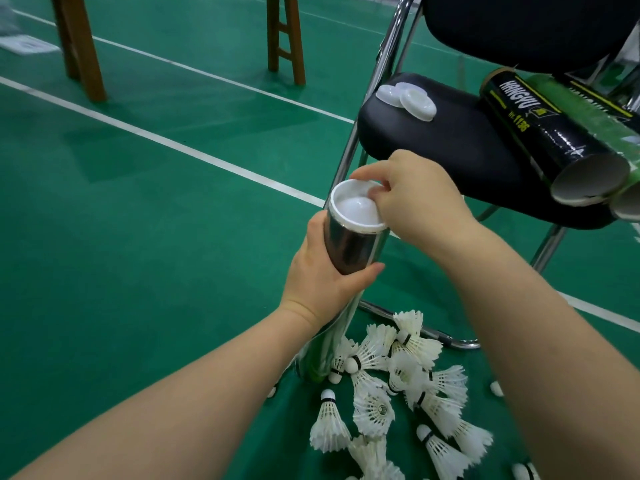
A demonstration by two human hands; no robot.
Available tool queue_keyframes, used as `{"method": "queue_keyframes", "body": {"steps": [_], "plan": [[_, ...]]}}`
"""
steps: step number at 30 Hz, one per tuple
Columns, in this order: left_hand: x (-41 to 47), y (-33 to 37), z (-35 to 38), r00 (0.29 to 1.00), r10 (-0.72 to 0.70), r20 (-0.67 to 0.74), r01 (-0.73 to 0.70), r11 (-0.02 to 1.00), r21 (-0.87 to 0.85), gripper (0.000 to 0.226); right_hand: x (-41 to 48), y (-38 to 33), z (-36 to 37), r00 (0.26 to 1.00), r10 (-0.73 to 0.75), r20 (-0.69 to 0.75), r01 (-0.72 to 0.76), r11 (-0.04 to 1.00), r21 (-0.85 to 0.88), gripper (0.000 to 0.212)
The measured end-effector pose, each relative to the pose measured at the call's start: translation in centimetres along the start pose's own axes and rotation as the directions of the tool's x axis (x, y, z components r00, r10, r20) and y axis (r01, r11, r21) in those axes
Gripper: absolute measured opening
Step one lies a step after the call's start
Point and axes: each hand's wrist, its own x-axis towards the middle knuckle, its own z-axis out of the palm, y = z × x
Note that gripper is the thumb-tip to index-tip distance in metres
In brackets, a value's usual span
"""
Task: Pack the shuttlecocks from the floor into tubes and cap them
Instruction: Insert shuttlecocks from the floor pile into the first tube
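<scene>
1. On the court floor, head view: my left hand point(322, 277) wraps the standing tube point(349, 249) near its top, and my right hand point(415, 199) pinches the white cap point(353, 209) on its mouth.
2. Tube seems light, thin-walled and glossy, likely slippery, so I grip its body gently. Shuttlecocks point(398, 393) lie beside its base.
3. Black tube point(540, 133) on the chair point(450, 140) reads "HANGYU".

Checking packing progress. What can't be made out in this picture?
Head view:
How full the held tube is: the cap under the right hand covers its mouth.
The rear tubes on the chair: cut off by the right edge.
Lowest shuttlecocks: cut by the bottom edge.
</scene>
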Motion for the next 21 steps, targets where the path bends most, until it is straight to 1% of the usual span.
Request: {"method": "queue_keyframes", "body": {"steps": [2, 4, 7, 8, 10, 12, 13, 14, 16, 18, 21], "plan": [[0.0, 0.0, 0.0, 1.0, 0.001, 0.001, -0.001, 1.0, 0.006, 0.082, 0.0, -0.4, -0.2, 0.998, -0.046, 0.037, 0.048, 0.997, -0.056, 0.04], [0.2, 0.0, -0.1, 1.0, -0.004, 0.001, 0.004, 1.0, 0.004, 0.082, -0.2, -0.8, -0.3, 0.996, -0.056, 0.074, 0.064, 0.992, -0.108, 0.04], [0.5, 0.1, -0.1, 1.0, -0.003, 0.017, 0.002, 1.0, 0.012, 0.084, -0.3, -1.3, -0.5, 0.99, -0.032, 0.134, 0.045, 0.995, -0.088, 0.027], [0.5, 0.1, 0.0, 1.0, -0.002, 0.03, 0.001, 1.0, 0.017, 0.084, -0.3, -1.6, -0.6, 0.986, -0.025, 0.163, 0.035, 0.998, -0.061, 0.028], [0.7, 0.2, 0.3, 0.999, -0.012, 0.046, 0.012, 1.0, 0.008, 0.082, -0.5, -2.1, -0.6, 0.975, 0.007, 0.223, 0.0, 0.999, -0.032, 0.042], [0.7, 0.1, 0.5, 0.998, -0.042, 0.039, 0.043, 0.999, -0.02, 0.082, -0.7, -2.5, -0.3, 0.965, 0.018, 0.262, 0.008, 0.995, -0.095, 0.062], [0.7, -0.1, 0.6, 0.998, -0.047, 0.034, 0.048, 0.998, -0.029, 0.08, -0.9, -2.6, -0.1, 0.965, 0.005, 0.262, 0.029, 0.992, -0.125, 0.069], [0.7, -0.2, 0.6, 0.999, -0.042, 0.032, 0.043, 0.999, -0.031, 0.076, -0.9, -2.6, 0.2, 0.968, -0.011, 0.249, 0.046, 0.99, -0.135, 0.07], [0.7, -0.2, 0.6, 0.999, -0.015, 0.032, 0.016, 0.999, -0.032, 0.069, -1.0, -2.4, 0.6, 0.979, -0.046, 0.198, 0.074, 0.988, -0.137, 0.063], [0.8, -0.1, 0.5, 1.0, 0.01, 0.024, -0.009, 1.0, -0.022, 0.074, -0.9, -2.0, 1.1, 0.986, -0.08, 0.148, 0.102, 0.984, -0.144, 0.053], [0.9, 0.1, 0.6, 1.0, 0.001, 0.025, -0.001, 1.0, 0.006, 0.082, -0.8, -1.7, 1.5, 0.988, -0.093, 0.127, 0.11, 0.984, -0.139, 0.047]]}}
